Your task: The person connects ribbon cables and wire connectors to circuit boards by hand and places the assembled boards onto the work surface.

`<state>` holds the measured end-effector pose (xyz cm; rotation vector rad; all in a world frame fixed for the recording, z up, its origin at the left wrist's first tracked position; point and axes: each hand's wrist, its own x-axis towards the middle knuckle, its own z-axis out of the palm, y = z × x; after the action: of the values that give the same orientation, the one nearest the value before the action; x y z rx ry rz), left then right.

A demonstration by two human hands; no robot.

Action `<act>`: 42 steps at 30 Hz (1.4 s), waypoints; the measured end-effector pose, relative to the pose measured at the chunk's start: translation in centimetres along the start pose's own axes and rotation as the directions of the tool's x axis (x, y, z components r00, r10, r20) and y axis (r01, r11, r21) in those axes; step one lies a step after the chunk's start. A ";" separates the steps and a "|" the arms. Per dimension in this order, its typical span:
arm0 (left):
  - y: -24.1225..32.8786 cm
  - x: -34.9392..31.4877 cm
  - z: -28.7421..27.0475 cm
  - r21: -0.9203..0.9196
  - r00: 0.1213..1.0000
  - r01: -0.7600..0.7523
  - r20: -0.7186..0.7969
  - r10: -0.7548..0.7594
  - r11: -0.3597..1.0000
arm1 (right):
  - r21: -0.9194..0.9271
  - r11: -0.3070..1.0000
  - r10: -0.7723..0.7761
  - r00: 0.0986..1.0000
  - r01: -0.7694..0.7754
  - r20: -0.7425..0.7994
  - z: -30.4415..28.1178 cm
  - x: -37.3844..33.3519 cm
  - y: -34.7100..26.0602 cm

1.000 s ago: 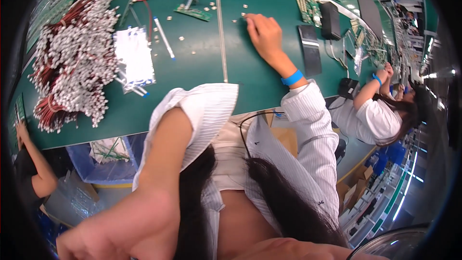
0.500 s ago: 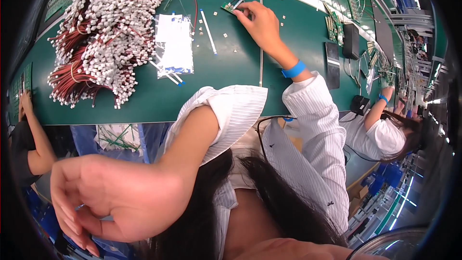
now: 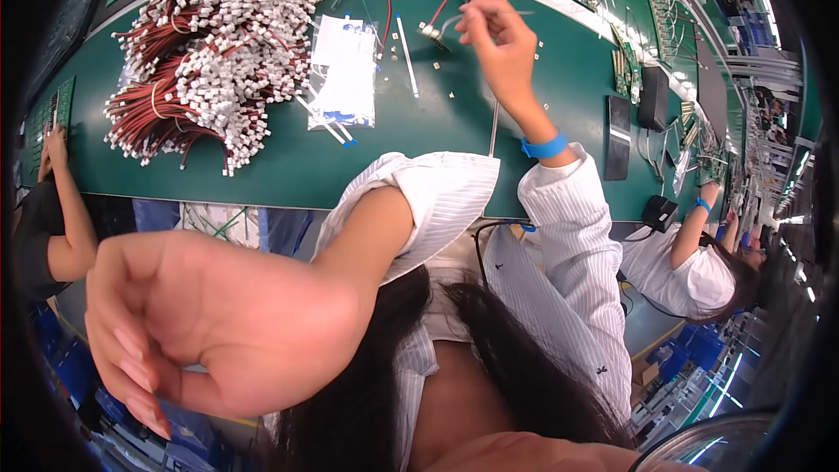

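Note:
My left hand (image 3: 236,323) is raised large and close at the lower left. Its palm shows, the fingers curve loosely, and a gap separates them from the thumb; nothing is in it. Over the far middle of the table, my right hand (image 3: 502,48), with a blue wristband (image 3: 544,148), has thumb and fingers pinched together. A thin greyish strip shows on both sides of those fingers, too blurred to name. Just left of the fingertips lies a small green circuit board (image 3: 434,35) with white parts and a red wire. Small white pieces (image 3: 436,65) lie scattered nearby.
A big heap of red-brown cables with white connectors (image 3: 227,61) covers the table's left. Beside it are a clear bag (image 3: 345,79) and white-and-blue flat cables (image 3: 406,54). A black slab (image 3: 617,137) and black box (image 3: 653,97) lie right. Co-workers sit at both sides.
My right hand's fingers have come off the circuit board, which now lies slightly nearer and left of them. My left hand stays raised with its fingers curved. The whole view has shifted a little.

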<state>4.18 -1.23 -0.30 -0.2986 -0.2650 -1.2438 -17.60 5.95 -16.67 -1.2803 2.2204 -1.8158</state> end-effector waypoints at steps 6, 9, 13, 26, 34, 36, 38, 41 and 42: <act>-1.2 -0.4 0.5 0.043 0.995 -0.016 0.102 0.011 0.999 | 0.360 0.933 0.003 1.000 -0.008 0.015 -1.6 1.8 -4.5; -1.9 -0.8 0.2 0.055 0.986 0.022 0.163 -0.031 0.998 | 0.260 0.962 -0.058 0.991 0.087 -0.117 -3.7 2.7 -5.7; -2.9 -1.4 0.3 0.079 0.970 0.028 0.239 -0.046 0.997 | 0.325 0.914 -0.104 0.916 0.241 -0.388 -6.6 4.4 -7.0; -8.8 -3.5 -1.1 0.310 0.828 0.181 0.464 -0.314 0.933 | 0.286 0.911 -0.035 0.749 0.296 -0.662 -15.4 4.7 -8.9; -18.7 -14.6 -1.5 0.782 0.412 0.378 0.337 -0.847 0.495 | 0.275 0.848 -0.077 0.619 0.453 -0.781 -25.7 -0.7 -8.3; -20.1 -17.8 -2.5 0.877 0.155 0.386 0.245 -0.957 0.286 | 0.205 0.869 -0.110 0.580 0.450 -0.807 -26.0 -1.1 -8.7; -22.0 -21.9 -4.9 0.941 0.007 0.287 0.183 -0.983 0.178 | 0.187 0.867 -0.105 0.537 0.461 -0.837 -26.4 -1.4 -8.6; -25.0 -28.0 -7.6 0.971 -0.050 -0.150 0.181 -0.982 0.186 | 0.152 0.874 -0.053 0.401 0.462 -0.914 -27.1 -2.3 -8.6; -25.9 -29.6 -8.1 0.923 -0.068 -0.329 0.189 -0.980 0.201 | 0.136 0.878 -0.061 0.388 0.459 -0.919 -27.5 -2.7 -8.6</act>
<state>-29.14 14.48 -16.38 0.0765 -2.6260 -1.1465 -23.82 29.95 -1.79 -0.5917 1.7120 -3.5021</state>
